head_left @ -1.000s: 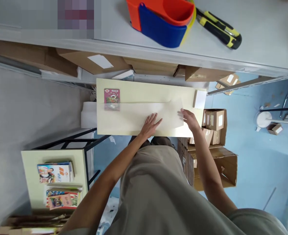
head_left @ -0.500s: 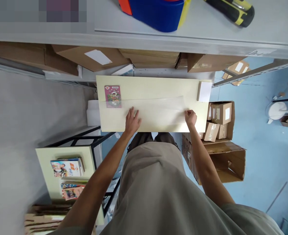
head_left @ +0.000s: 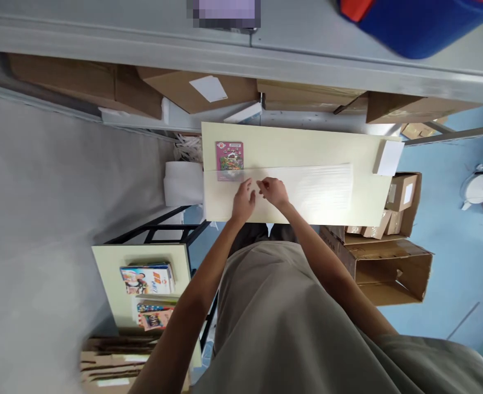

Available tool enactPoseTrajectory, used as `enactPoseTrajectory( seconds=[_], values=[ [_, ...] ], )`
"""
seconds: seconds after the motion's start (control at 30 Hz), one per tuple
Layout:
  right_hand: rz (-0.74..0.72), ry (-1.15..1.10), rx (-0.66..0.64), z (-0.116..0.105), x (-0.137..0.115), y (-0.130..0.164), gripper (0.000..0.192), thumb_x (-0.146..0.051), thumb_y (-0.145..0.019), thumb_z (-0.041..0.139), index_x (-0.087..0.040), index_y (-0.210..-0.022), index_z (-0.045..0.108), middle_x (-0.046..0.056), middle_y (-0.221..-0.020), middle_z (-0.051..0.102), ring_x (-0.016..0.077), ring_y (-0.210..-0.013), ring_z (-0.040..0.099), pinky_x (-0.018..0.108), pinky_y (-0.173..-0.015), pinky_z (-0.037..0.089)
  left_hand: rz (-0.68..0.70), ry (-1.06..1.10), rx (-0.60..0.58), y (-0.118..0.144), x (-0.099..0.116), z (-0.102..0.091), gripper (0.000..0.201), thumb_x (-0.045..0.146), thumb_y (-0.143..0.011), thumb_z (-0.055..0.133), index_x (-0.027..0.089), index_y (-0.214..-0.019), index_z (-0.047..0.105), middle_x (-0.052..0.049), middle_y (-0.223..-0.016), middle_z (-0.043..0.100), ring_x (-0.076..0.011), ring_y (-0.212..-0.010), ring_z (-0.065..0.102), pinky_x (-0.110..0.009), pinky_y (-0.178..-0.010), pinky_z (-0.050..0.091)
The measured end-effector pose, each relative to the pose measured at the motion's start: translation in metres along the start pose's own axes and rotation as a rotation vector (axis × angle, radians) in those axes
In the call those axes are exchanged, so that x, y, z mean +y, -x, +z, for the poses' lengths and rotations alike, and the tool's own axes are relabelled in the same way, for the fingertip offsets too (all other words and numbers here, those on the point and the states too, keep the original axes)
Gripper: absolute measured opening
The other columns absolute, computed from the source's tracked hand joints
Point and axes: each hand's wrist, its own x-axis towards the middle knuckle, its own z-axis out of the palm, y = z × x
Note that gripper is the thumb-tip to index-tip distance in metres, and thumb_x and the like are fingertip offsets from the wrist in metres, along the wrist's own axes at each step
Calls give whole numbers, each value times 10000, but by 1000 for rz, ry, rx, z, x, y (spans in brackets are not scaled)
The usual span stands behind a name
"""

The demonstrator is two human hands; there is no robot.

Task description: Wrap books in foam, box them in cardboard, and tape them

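Head view: left hand (head_left: 243, 201) lies flat, loose on the foam sheet (head_left: 307, 186); right hand (head_left: 275, 191), just beside it, pinches the sheet. Beyond the left hand, a pink card (head_left: 229, 156), print unreadable. Pale table (head_left: 299, 145), blue floor (head_left: 459, 246).

We have a single head view, worn high. It looks steeply down past our torso onto the table (head_left: 364, 150), fairly near.

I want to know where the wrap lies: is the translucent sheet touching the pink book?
Touching. The head view shows the translucent sheet's left end lying over the pink book's lower edge, which shows dimly through it.
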Motion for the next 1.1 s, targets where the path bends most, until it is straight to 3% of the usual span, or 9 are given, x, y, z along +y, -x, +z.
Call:
enactPoseTrajectory(
  seconds=[0.1, 0.23, 0.37, 0.6, 0.7, 0.83, 0.93, 1.03, 1.1],
  values=[
    [124, 78, -87, 40, -35, -28, 466, -400, -1170, 625, -206, -756, 717, 62, -854, 871, 161, -719, 806, 228, -789, 587, -39, -118, 199, -28, -17, -50, 415, 153, -1040, 557, 186, -1438, 669, -181, -1466, 748, -294, -1336, 742, -438, -1191, 578],
    [267, 126, -91, 57, -48, -46, 511, -380, -1182, 603, -202, -716, 711, 91, -902, 886, 183, -786, 830, 251, -825, 615, -116, -325, 247, -70, -26, -92, 354, 247, -1017, 661, 177, -1363, 691, -223, -1432, 750, -373, -1337, 724, -530, -1234, 532],
    [316, 149, -95, 58, -49, -49, 476, -376, -1177, 601, -199, -757, 741, 90, -914, 886, 192, -823, 831, 294, -915, 626, -211, -406, 192, -105, -22, -101, 401, 343, -935, 797, 163, -1285, 719, -226, -1306, 808, -421, -1353, 704, -571, -1226, 514],
    [354, 204, -77, 63, -53, -53, 369, -425, -1154, 623, -204, -926, 811, 133, -968, 881, 300, -1114, 835, 401, -1034, 613, -338, -346, -85, -143, -14, -125, 164, 280, -808, 880, 207, -845, 738, -50, -883, 822, -311, -980, 795, -372, -936, 589],
    [269, 234, -68, 64, -44, -49, 363, -478, -1159, 612, -219, -1002, 812, 148, -1082, 882, 328, -1208, 808, 422, -1050, 603, -266, -287, -50, -145, -7, -130, 180, 251, -862, 864, 199, -806, 702, -34, -832, 797, -256, -898, 764, -343, -914, 582],
    [138, 217, -68, 50, -9, -33, 322, -520, -1133, 675, -241, -1017, 786, 127, -1165, 879, 325, -1182, 809, 400, -994, 615, -29, -284, 194, -133, 18, -127, 167, 206, -914, 833, 213, -839, 684, -62, -962, 822, -261, -995, 766, -403, -1039, 580],
    [53, 107, 62, 17, 40, -18, 223, -435, -1136, 670, -245, -1073, 768, 100, -1135, 882, 293, -1104, 824, 384, -966, 621, 153, -273, 316, -116, 49, -115, 126, 201, -901, 859, 229, -920, 738, -55, -1039, 814, -276, -1100, 761, -441, -1127, 557],
    [-15, -92, 238, -32, 107, -6, 197, -415, -1123, 648, -245, -1098, 744, 92, -1103, 879, 262, -1001, 833, 368, -915, 637, 187, -44, 310, -94, 81, -80, 173, 288, -900, 913, 223, -960, 763, -30, -994, 803, -234, -1024, 749, -364, -1007, 600],
    [-27, -222, 348, -68, 155, 1, 273, -510, -1101, 650, -249, -1083, 728, 99, -1080, 875, 257, -943, 832, 374, -881, 653, 136, 222, 208, -78, 99, -36, 276, 394, -893, 949, 189, -959, 777, -35, -943, 804, -188, -900, 723, -311, -876, 603]
  ],
)
